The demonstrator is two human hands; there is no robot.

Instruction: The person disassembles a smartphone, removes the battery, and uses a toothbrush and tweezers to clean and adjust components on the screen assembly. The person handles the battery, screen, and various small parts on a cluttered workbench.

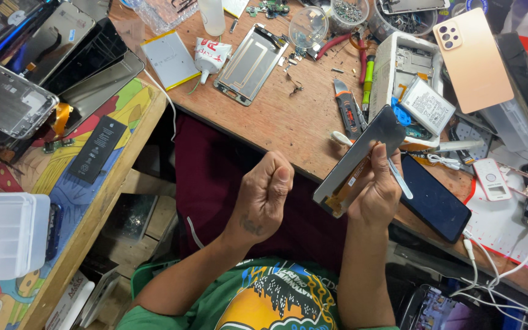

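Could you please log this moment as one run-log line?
left hand: closed fist, holds nothing visible | right hand: grip on phone screen panel, tilted, plus thin white tool | below: wooden workbench

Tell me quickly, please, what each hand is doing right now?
Left hand: closed in a fist, nothing visible in it.
Right hand: holding a phone screen panel.

The right hand (374, 195) holds a phone screen panel (359, 160) tilted over the counter (288, 116) edge; the left hand (267, 192) is beside it, apart. A phone (433, 197) lies right, a utility knife (344, 107) behind.
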